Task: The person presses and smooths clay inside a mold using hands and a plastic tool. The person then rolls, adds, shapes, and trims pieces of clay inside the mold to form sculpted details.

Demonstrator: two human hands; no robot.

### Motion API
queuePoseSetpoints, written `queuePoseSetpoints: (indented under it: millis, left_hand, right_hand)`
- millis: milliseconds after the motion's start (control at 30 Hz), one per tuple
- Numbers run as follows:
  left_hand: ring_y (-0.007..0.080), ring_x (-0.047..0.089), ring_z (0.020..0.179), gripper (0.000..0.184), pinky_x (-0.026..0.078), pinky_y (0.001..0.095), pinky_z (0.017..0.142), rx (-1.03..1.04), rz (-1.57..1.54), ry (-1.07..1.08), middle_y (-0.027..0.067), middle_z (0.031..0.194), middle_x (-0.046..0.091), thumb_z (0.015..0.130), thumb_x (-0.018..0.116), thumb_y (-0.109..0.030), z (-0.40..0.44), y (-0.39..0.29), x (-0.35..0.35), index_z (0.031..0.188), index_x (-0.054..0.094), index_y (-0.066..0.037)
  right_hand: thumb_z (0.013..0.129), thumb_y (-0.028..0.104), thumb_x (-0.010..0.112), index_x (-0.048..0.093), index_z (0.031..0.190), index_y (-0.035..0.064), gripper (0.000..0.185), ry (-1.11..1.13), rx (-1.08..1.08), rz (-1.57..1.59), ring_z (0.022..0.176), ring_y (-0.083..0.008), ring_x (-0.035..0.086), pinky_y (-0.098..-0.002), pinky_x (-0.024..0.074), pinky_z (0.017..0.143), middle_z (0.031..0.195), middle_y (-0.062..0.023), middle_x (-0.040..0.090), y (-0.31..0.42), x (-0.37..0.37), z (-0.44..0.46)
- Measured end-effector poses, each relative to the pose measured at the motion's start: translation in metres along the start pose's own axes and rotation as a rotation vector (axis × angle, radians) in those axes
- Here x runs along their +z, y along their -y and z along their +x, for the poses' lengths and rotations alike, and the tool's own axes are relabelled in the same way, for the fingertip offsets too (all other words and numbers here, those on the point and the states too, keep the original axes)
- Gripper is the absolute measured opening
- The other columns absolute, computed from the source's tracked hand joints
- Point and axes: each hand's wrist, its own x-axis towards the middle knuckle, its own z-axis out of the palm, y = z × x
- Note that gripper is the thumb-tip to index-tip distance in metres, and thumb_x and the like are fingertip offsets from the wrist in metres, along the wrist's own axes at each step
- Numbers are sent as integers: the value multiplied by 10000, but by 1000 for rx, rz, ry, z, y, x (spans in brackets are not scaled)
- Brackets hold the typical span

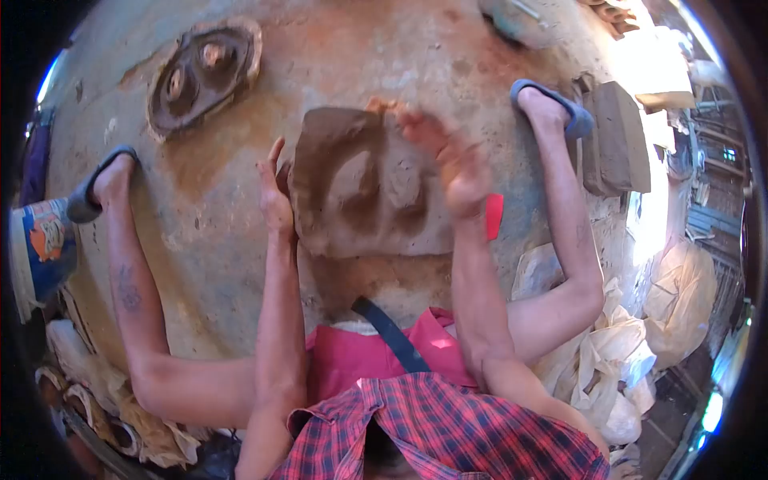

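A thick rectangular slab of brown clay [344, 232] lies on the floor between my legs, with hollows and raised shapes on its top. My left hand [277, 188] is against the slab's left edge, its fingers apart and pointing away from me. Over the slab's upper right corner is my right hand [452, 160], blurred by motion, its fingers stretching towards the far edge. Whether the right palm touches the clay cannot be made out. A small red piece [495, 216] shows just right of my right wrist.
An oval mould [164, 116] with two raised lumps lies on the floor at the upper left. Rectangular clay blocks [620, 136] stand beyond my right foot. Pale crumpled sacks [608, 352] are at the right, and a blue bucket [52, 248] is at the far left.
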Motion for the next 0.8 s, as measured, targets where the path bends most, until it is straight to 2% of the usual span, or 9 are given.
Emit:
queuePoseSetpoints:
  millis: [100,167,200,300,433,567,700,767,800]
  left_hand:
    - [260,632,1263,695,489,389,1107,94,179,-22,180,1375,660,1142,233,-595,-3,17,-21,1609,440,-125]
    - [256,639,1251,700,493,381,1098,288,311,-69,183,1367,668,1141,237,-597,24,16,-14,1609,440,-119]
    - [259,637,1253,703,493,379,1095,151,168,-11,174,1383,665,1141,236,-596,7,9,-10,1609,439,-111]
    - [261,636,1255,711,492,378,1092,-13,-56,58,156,1383,671,1141,234,-598,-5,4,-5,1604,438,-98]
    - [262,607,1290,710,477,389,1115,77,99,48,171,1429,627,1140,228,-603,12,8,-9,1603,439,-107]
    - [255,578,1318,705,448,384,1147,-42,0,67,164,1481,579,1143,223,-596,-9,-2,0,1598,446,-106]
    - [253,587,1311,708,448,380,1149,54,137,64,154,1464,597,1143,224,-597,0,-7,4,1592,452,-100]
    - [247,589,1309,679,457,376,1141,-4,96,74,150,1464,604,1153,231,-569,-7,3,-3,1576,471,-96]
    - [247,589,1309,679,457,376,1141,-7,91,65,150,1464,604,1153,231,-569,-2,1,-1,1576,471,-96]
  right_hand:
    - [1105,378,392,485,1492,-47,581,146,-75,163,1137,-304,696,-429,521,1046,1266,-199,700,-8,4,16]
    - [1084,403,415,478,1436,-39,568,-26,297,143,1012,-281,693,-448,530,987,1135,-172,704,-31,6,19]
    - [1085,404,424,495,1380,-23,524,31,315,212,1037,-280,685,-454,523,982,1101,-161,695,-24,6,22]
    - [1081,396,447,502,1333,26,452,191,121,310,1038,-283,679,-445,524,965,1113,-161,692,1,8,43]
    - [1058,399,510,519,1217,45,388,249,470,417,968,-311,684,-454,542,897,1030,-163,659,-55,-7,50]
    - [1033,379,529,543,1168,37,367,284,273,418,926,-289,678,-432,540,862,993,-141,645,-3,7,55]
    - [1026,342,509,520,1205,41,351,329,489,368,929,-276,685,-396,537,876,1004,-144,658,-50,-7,56]
    - [1021,325,508,509,1229,50,344,336,464,322,951,-278,690,-400,540,891,1032,-153,673,-30,-4,54]
    - [1003,316,498,519,1224,42,353,211,254,311,966,-273,694,-413,544,900,1025,-149,673,-5,8,48]
